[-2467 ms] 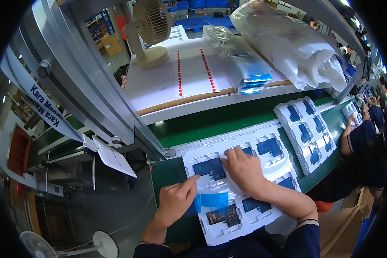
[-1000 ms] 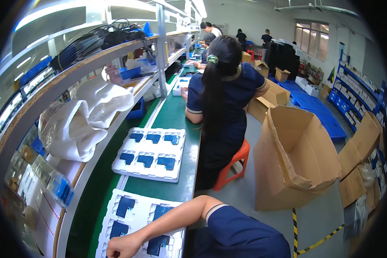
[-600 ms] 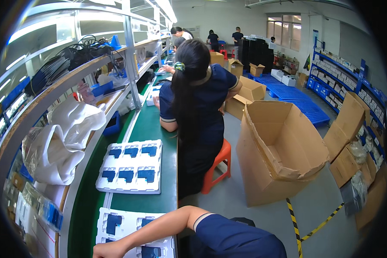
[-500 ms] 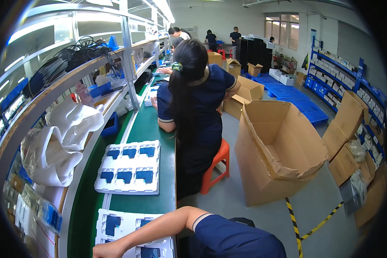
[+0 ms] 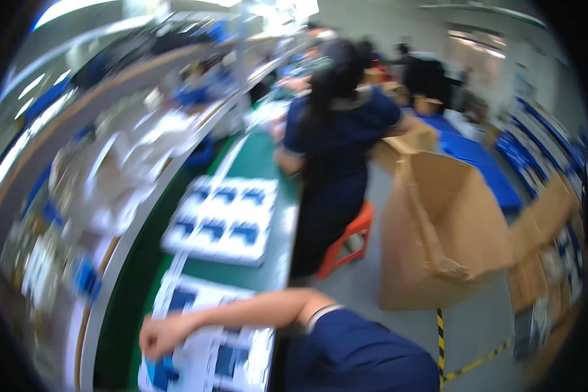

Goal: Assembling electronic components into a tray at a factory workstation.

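My right hand (image 5: 162,335) reaches over the near white tray (image 5: 258,346) with its fingers curled closed. Blur and the hand itself hide whatever may be between the fingers. Just below it, a light-blue patch (image 5: 158,374) shows beside a dark-blue flat piece (image 5: 166,379) in the tray. Other dark-blue pieces, such as one near the top left (image 5: 182,299), lie in the tray's pockets. Beyond, a second white tray (image 5: 217,219) holds several dark-blue L-shaped pieces. My left hand is out of view.
The trays lie on a green bench (image 5: 277,225) beside shelving draped with white sheeting (image 5: 117,163). Farther along, a co-worker (image 5: 336,150) sits on an orange stool (image 5: 346,242). A large open cardboard box (image 5: 431,255) stands right of the bench.
The view has swung, so the bench, co-worker and trays appear farther right and higher. My right hand now shows fully over the near tray; before, the lower edge cut it off.
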Demonstrator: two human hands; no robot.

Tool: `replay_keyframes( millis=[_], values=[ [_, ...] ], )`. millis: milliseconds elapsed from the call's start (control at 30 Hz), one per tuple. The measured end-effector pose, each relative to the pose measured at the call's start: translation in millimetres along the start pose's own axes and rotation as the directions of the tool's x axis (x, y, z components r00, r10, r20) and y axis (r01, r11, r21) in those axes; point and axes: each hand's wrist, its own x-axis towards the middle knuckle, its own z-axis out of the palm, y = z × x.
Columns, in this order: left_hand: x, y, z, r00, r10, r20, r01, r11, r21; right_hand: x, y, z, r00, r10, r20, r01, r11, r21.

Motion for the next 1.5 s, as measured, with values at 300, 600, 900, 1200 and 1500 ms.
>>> replay_keyframes(
  millis=[300, 600, 900, 1200, 1500],
  values=[
    [-15.8, -6.6, -10.4, 0.889, 0.456, 0.048, -0.432, 0.867, -0.248, -90.4, -66.3, -25.6, 0.779, 0.294, -0.553, -0.225, 0.955, 0.191],
    [-13.9, -8.4, -2.5, 0.754, 0.490, 0.438, -0.311, 0.853, -0.418, -117.0, -36.6, 75.9, 0.688, 0.626, -0.368, -0.400, 0.750, 0.527],
    [-18.6, -18.2, 6.9, 0.726, 0.551, 0.412, -0.362, 0.815, -0.452, -101.4, -25.0, 108.2, 0.685, 0.678, -0.267, -0.567, 0.727, 0.388],
    [-20.9, -25.5, 10.9, 0.730, 0.553, 0.401, -0.351, 0.807, -0.474, -97.2, -17.1, 115.7, 0.703, 0.621, -0.346, -0.583, 0.782, 0.220],
    [-21.7, -28.2, 10.5, 0.726, 0.558, 0.403, -0.343, 0.801, -0.491, -92.2, -19.2, 116.7, 0.695, 0.638, -0.332, -0.588, 0.770, 0.249]
  ],
)
